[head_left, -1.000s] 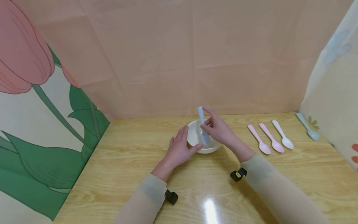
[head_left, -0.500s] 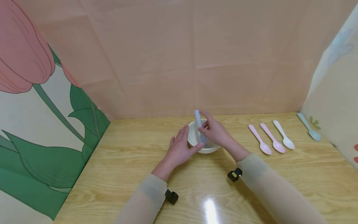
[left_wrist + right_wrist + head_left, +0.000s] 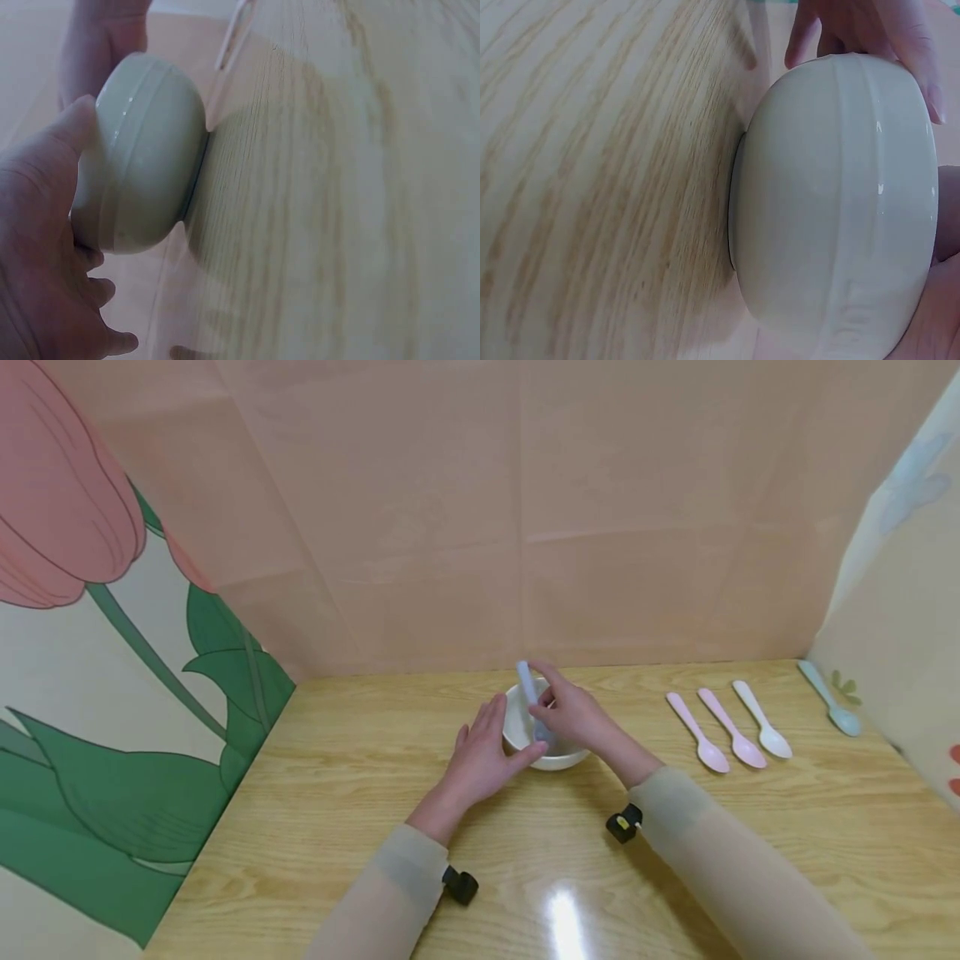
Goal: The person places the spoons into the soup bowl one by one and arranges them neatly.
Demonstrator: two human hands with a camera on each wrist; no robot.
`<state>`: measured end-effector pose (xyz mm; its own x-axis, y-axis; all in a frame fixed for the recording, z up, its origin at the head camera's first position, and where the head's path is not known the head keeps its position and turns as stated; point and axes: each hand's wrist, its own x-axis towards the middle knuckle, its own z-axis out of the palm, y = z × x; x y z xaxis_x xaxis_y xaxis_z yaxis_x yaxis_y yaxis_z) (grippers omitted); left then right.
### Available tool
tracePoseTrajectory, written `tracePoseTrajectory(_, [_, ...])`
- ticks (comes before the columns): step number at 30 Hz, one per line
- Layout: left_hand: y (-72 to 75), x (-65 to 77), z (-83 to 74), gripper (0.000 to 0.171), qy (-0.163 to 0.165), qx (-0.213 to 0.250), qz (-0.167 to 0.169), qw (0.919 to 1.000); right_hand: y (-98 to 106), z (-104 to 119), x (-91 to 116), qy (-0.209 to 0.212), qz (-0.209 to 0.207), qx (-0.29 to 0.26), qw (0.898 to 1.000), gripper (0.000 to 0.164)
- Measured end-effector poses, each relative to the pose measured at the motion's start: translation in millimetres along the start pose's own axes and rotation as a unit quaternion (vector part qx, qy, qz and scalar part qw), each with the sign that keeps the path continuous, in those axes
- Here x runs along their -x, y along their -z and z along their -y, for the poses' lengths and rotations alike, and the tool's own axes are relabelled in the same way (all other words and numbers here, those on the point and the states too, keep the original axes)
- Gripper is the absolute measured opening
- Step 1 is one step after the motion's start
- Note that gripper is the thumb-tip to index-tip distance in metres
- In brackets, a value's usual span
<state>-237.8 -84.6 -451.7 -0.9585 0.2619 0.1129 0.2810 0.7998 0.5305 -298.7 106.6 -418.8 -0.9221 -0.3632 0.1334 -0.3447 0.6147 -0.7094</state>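
Note:
In the head view, my right hand [image 3: 573, 714] pinches a pale blue-lavender spoon [image 3: 527, 683] by its handle. The spoon leans inside a white bowl [image 3: 558, 762], bowl end down and partly hidden by the fingers. My left hand [image 3: 480, 752] lies along the bowl's left side, fingers straight and thumb out at the near rim. From the left wrist, that hand [image 3: 45, 247] is seen against the side of the bowl [image 3: 154, 150], which stands on the table. The right wrist view shows the bowl's smooth outer wall [image 3: 832, 195] with left-hand fingers at its top.
To the right on the wooden table [image 3: 337, 852] lie two pink spoons [image 3: 697, 732] and a white spoon [image 3: 762, 720]. A light teal spoon [image 3: 828, 698] lies farther right by the side wall. A peach backdrop [image 3: 420, 527] rises behind the table.
My right hand has shifted slightly left and lower, taking the spoon deeper into the bowl; its handle now leans more to the left. My left hand and the bowl stay in place.

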Motion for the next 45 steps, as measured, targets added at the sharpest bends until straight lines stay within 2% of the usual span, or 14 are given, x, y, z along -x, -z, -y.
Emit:
tracePoseTrajectory(19, [0.4, -1.4, -1.4, 0.111, 0.003, -0.007, 0.0, 1.0, 1.3, 2.4, -2.0, 0.015, 0.027, 0.036, 0.999, 0.073])
tracePoseTrajectory(29, [0.6, -1.7, -1.4, 0.11, 0.001, -0.007, 0.0, 1.0, 0.9, 5.2, -1.8, -0.001, 0.039, 0.052, 0.998, 0.073])
tracePoseTrajectory(39, [-0.1, -1.0, -0.7, 0.111, 0.009, 0.001, 0.007, 0.9999, -0.7, 5.1, -1.5, -0.022, 0.052, 0.036, 0.998, 0.068])
tracePoseTrajectory(45, [-0.4, -0.8, -0.4, 0.11, 0.006, 0.0, 0.004, 1.0, -2.4, 3.8, -2.3, -0.021, 0.053, 0.04, 0.998, 0.064])
